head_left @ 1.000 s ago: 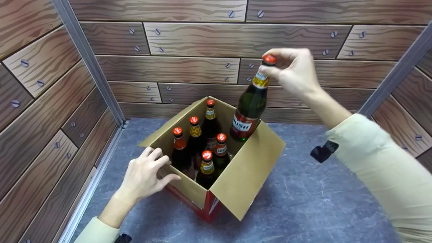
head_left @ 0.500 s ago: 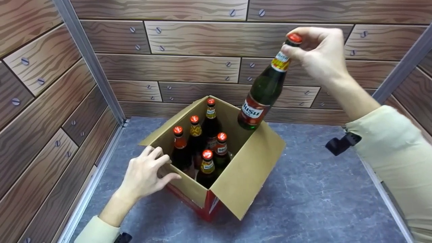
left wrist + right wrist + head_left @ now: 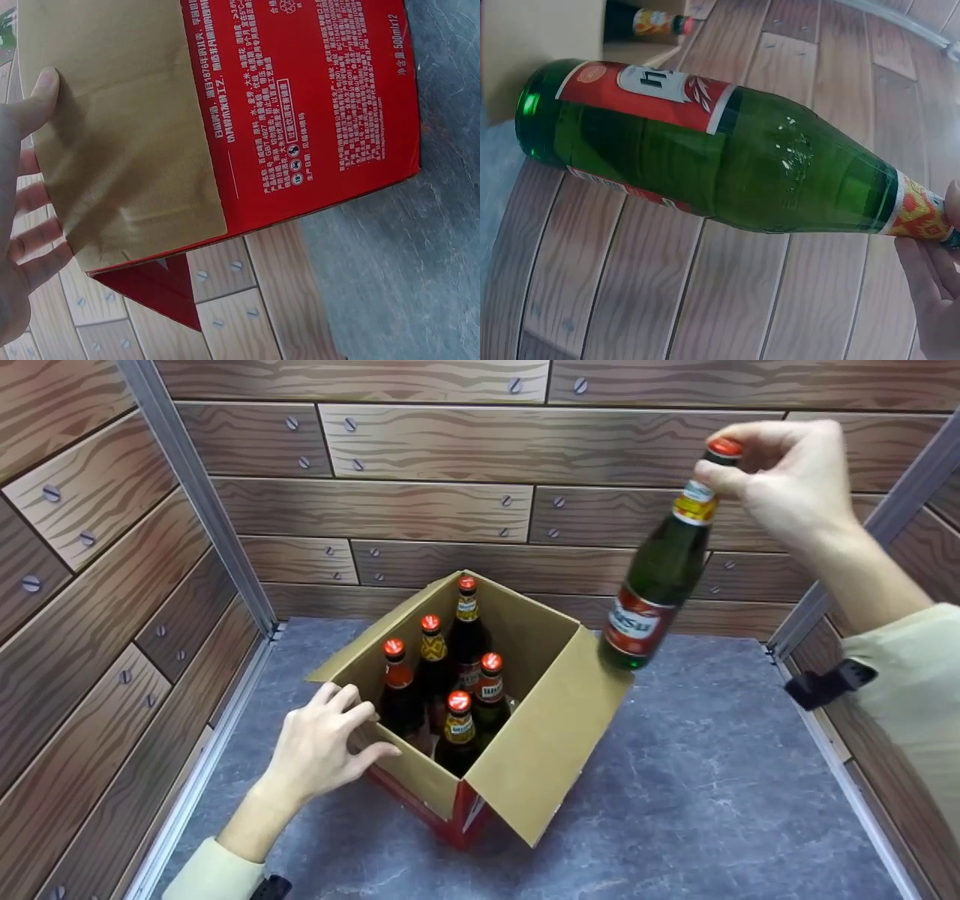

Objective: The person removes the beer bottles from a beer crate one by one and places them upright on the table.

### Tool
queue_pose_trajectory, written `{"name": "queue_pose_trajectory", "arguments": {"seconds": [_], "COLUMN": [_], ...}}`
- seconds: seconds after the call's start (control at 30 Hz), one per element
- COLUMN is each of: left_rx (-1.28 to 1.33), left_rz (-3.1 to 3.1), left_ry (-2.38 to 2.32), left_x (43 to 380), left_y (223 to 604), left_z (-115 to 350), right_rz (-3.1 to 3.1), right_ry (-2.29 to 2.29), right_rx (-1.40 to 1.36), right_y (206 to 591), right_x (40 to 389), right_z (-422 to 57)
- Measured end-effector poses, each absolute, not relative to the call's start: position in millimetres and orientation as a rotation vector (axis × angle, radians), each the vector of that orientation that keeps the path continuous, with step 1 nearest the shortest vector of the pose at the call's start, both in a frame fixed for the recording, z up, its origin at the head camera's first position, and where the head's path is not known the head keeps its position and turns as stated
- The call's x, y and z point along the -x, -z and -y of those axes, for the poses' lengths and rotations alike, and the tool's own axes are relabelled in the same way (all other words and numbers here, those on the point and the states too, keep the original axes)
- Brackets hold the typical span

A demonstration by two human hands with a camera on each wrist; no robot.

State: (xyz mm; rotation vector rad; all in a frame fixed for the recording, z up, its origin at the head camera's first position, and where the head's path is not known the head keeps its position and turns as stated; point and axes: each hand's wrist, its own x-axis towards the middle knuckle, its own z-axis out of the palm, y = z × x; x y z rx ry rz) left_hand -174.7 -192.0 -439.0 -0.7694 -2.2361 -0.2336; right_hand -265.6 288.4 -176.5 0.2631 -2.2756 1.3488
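Gray surface; box lettering, left-wrist view only

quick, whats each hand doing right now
Left hand: closed, gripping the box by its edge.
Right hand: closed, holding a green bottle by its neck.

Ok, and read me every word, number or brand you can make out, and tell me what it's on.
"净含量: 500ml×12" on the red side of the box.
"过量饮酒有害健康" framed on that side.
"1876" on that side, by the brown flap.
"GB/T 4927" in its fine print.
"usu" on the held bottle's label, first letter blurred.
Too small or blurred: the box's other print and the neck labels.
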Motion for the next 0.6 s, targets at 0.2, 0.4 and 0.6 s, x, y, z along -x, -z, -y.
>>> {"name": "queue_pose_trajectory", "arguments": {"seconds": [0.2, 0.4, 0.6], "left_rx": [0.767, 0.761, 0.756], "left_rz": [2.247, 2.245, 2.252], "left_ry": [0.23, 0.223, 0.235], "left_x": [175.2, 175.3, 174.6], "left_y": [438.6, 439.0, 439.5], "left_z": [192.7, 192.4, 192.2], "right_rz": [2.355, 2.393, 2.398], "right_ry": [-1.257, -1.184, -1.165], "right_rx": [-0.133, -0.039, 0.009], "right_y": [193.1, 220.4, 254.9], "right_x": [263.7, 266.3, 272.2], "right_z": [-318.6, -342.3, -356.1]}}
